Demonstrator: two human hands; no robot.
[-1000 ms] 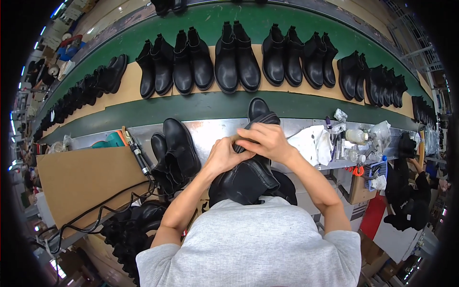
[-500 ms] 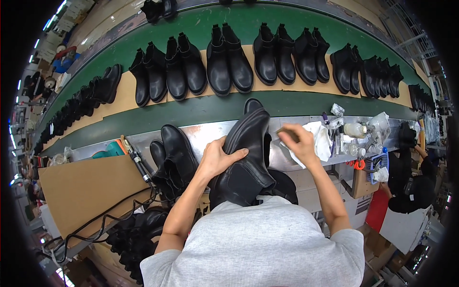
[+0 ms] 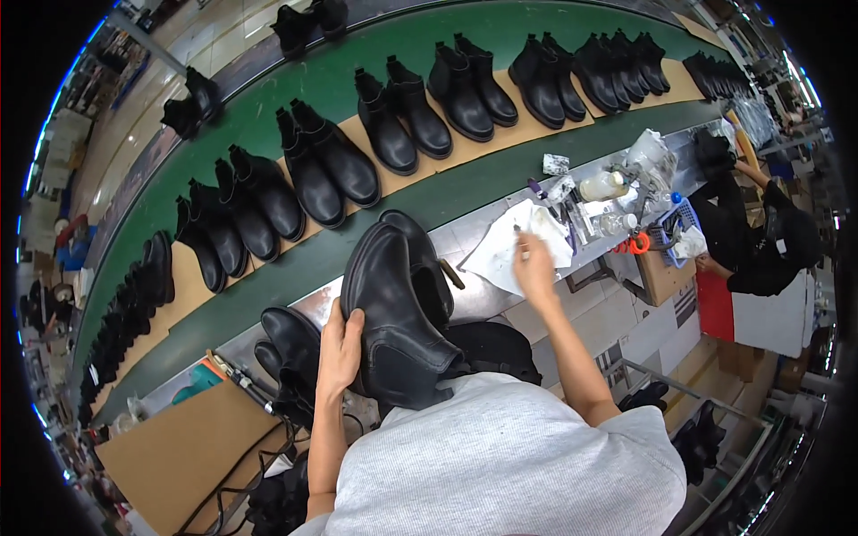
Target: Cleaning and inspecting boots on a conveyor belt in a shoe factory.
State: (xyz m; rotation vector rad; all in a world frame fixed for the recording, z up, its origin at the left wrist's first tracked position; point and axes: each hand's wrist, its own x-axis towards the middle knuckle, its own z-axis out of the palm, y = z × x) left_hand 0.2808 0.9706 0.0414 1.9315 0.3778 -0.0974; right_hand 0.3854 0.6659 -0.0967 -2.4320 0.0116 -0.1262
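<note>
My left hand [image 3: 340, 349] grips a black leather ankle boot [image 3: 384, 286] by its side, thumb on the upper, and holds it tilted in front of my chest. Just behind it stands a second black boot [image 3: 417, 239], partly hidden. My right hand [image 3: 534, 268] is over a white cloth [image 3: 509, 248] on the metal bench, fingers drawn together at a small dark tip too small to name. A short brownish stick [image 3: 451, 274] lies at the second boot's right side. More black boots [image 3: 290, 338] stand on the bench left of my left hand.
Pairs of black boots [image 3: 331, 170] line cardboard strips on the green belt [image 3: 465, 192]. Right of the cloth are bottles [image 3: 604, 186], orange-handled scissors [image 3: 636, 243] and a blue basket [image 3: 679, 219]. A co-worker [image 3: 773, 241] is at far right; a cardboard sheet [image 3: 183, 451] lies at left.
My right hand has moved from beside the boot to the white cloth, and the brownish piece is out of its fingers. The held boot is turned more upright; the view has swung right.
</note>
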